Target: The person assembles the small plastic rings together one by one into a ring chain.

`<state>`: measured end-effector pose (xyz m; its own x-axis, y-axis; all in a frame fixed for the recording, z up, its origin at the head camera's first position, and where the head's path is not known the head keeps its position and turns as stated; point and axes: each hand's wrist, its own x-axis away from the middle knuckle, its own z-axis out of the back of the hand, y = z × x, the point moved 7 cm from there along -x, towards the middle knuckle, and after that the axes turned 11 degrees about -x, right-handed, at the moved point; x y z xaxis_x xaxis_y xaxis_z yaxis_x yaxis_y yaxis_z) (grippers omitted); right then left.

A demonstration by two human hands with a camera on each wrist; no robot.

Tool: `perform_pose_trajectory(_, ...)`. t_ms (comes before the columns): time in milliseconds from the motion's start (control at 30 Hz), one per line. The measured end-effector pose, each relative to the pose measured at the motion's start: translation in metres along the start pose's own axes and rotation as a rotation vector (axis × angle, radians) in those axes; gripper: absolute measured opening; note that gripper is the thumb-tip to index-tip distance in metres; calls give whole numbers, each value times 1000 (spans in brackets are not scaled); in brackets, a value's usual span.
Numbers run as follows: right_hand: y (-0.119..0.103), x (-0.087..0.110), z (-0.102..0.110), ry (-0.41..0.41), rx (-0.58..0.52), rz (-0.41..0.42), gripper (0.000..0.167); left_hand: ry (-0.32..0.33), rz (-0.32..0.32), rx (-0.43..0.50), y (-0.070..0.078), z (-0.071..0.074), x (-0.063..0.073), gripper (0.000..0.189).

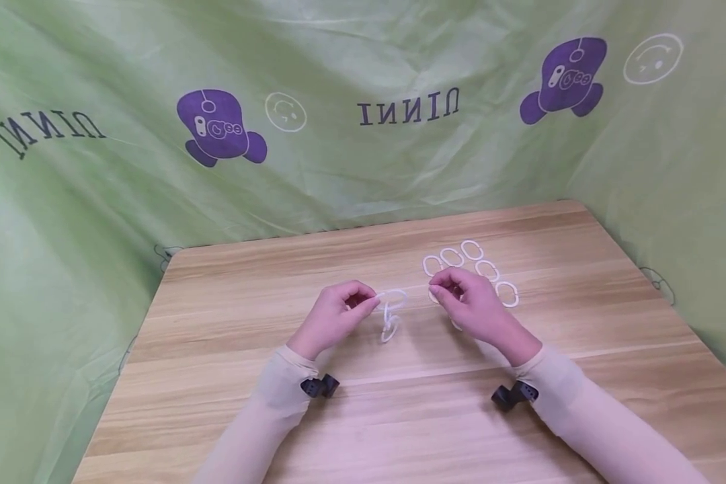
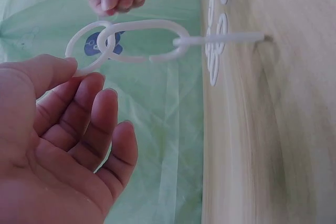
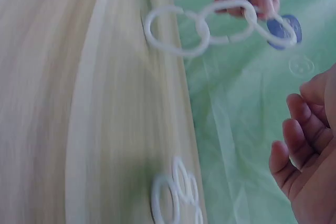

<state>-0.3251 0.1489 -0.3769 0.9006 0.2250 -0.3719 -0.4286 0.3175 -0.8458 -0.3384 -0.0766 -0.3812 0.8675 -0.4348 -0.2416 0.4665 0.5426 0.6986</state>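
Observation:
My left hand [image 1: 339,312] pinches the end link of a short chain of white plastic links [image 2: 152,24] between thumb and forefinger. Three oval links hang joined, the lowest close over the wooden table. A small gap shows in the side of the middle link. To the right, my right hand [image 1: 468,302] hovers over the table with fingers loosely curled, and no link shows between its fingertips in the right wrist view. The chain [image 3: 228,6] hangs beyond those fingers there.
Loose white links [image 1: 507,294] lie on the wooden table [image 1: 248,403] around and beyond my right hand, several visible, others partly covered by it. A green printed cloth [image 1: 339,175] hangs behind the table and along its sides. Small black devices [image 1: 514,395] sit at both wrists.

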Motion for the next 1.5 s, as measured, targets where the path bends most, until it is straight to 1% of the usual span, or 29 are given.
perform_pose_trajectory(133,9,1,20,36,70,-21,4,7,-3,10,3,4,0,7)
perform_pose_trajectory(233,19,2,29,36,125,-35,2,2,0,10,3,5,0,7)
perform_pose_trajectory(300,27,3,32,9,165,-64,3,-2,-1,9,4,5,0,7)
perform_pose_trajectory(467,51,4,28,-116,279,-167,5,-14,-18,12,4,3,0,7)
perform_pose_trajectory(567,61,4,24,-155,329,-198,5,-19,-27,23,3,1,1,8)
perform_pose_trajectory(700,68,2,20,-198,370,-219,6,-25,-33,22,4,1,1,9)
perform_pose_trajectory(900,70,1,15,-280,414,-244,5,-49,-35,4,4,-1,0,9)
perform_pose_trajectory(967,70,0,13,-301,429,-240,5,-53,-38,2,5,-2,0,10)
perform_pose_trajectory(1100,69,1,7,-349,445,-212,11,-64,-44,2,5,-3,0,9)
perform_pose_trajectory(1200,67,2,2,-365,443,-207,12,-74,-47,12,6,-4,1,8)
perform_pose_trajectory(1267,64,3,1,-351,419,-210,10,-82,-55,18,7,-6,1,8)
perform_pose_trajectory(1367,53,3,1,-302,357,-189,9,-86,-67,16,10,-9,1,8)
perform_pose_trajectory(1500,28,0,-3,-250,204,-127,5,-96,-74,10,15,-12,1,7)
